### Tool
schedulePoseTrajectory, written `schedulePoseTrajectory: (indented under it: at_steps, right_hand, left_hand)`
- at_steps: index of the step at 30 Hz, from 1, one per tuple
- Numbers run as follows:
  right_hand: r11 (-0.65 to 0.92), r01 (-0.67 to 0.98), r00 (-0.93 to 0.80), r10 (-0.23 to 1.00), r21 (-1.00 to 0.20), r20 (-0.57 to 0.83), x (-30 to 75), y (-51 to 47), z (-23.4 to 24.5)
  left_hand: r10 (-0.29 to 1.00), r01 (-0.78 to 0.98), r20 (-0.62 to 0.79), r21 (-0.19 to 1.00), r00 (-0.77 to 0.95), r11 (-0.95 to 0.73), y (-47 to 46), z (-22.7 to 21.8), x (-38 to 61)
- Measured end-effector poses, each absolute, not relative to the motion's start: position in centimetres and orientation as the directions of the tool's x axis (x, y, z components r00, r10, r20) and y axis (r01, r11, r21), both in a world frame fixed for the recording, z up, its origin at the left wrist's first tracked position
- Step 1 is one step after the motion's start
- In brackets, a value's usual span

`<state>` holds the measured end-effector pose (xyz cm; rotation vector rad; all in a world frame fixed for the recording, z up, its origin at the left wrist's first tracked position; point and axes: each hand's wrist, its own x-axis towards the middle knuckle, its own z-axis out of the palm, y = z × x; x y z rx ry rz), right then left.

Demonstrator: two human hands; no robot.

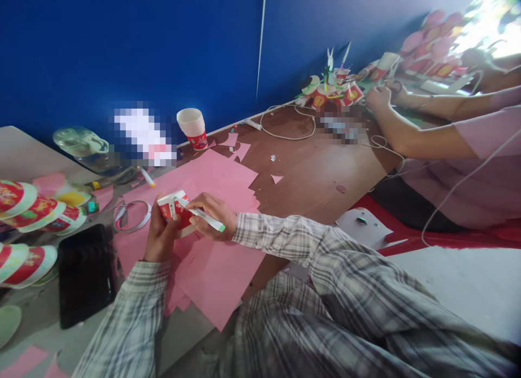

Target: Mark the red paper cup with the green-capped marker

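My left hand (160, 234) is wrapped round a red and white paper cup (175, 207), held on its side over the pink paper sheets (211, 258). My right hand (214, 215) pinches a white marker with a green cap (203, 216), its tip resting against the cup's wall. Both sleeves are grey plaid. The two hands sit close together, touching the cup from opposite sides.
Another paper cup (193, 128) stands upright by the blue wall. Stacked red cups (32, 212) lie at the left, beside a black case (85, 272) and a tape roll (132, 215). A person in pink (468, 144) works at the right near cup crafts (331, 90) and a white cable (285, 133).
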<state>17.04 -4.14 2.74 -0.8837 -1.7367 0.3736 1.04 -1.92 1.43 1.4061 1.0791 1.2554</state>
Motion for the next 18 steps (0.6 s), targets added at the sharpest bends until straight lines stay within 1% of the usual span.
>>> schedulePoseTrajectory:
  at_steps: [9,15,18]
  right_hand:
    - [0.667,0.46,-0.088,0.691,-0.586,0.717,16.93,-4.12,3.14]
    - [0.683,0.379,-0.12,0.705,-0.625,0.699,17.09,-4.06,2.94]
    - [0.678,0.378,-0.145,0.716,-0.631,0.683,17.13,-4.09,2.93]
  left_hand:
    - [0.986,-0.019,0.145,0.989,0.083,-0.144,-1.81,1.57,1.14]
    - [0.988,-0.029,0.134,0.991,0.082,-0.132,-1.8,1.7,1.08]
    - [0.988,-0.038,0.127,0.992,0.083,-0.124,-1.81,1.77,1.03]
